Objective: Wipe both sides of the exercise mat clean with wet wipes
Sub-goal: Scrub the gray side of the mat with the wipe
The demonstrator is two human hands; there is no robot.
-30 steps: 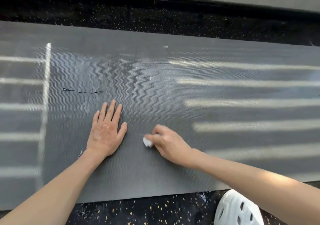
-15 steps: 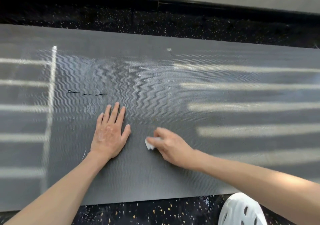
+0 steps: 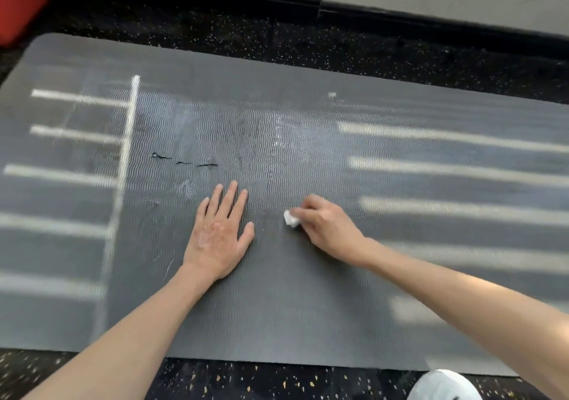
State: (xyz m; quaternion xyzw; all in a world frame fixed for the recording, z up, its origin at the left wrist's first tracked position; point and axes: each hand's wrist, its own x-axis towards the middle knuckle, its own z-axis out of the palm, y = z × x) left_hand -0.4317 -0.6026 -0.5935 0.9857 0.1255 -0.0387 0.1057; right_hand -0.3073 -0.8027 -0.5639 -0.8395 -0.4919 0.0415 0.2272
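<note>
One wide-angle view, worn on the person's head, looks forward and steeply down at the floor [image 3: 369,51], both forearms stretching from the bottom edge to the left hand [image 3: 217,233] and right hand [image 3: 326,227] at centre. It sits near enough that the mat [image 3: 277,307] fills most of the frame, running off both sides, and the small wet wipe [image 3: 291,218] shows plainly; skirting [image 3: 400,14] slants across the top.

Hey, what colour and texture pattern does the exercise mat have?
The exercise mat is dark grey with fine wavy ridges, seen in the head view.
</note>
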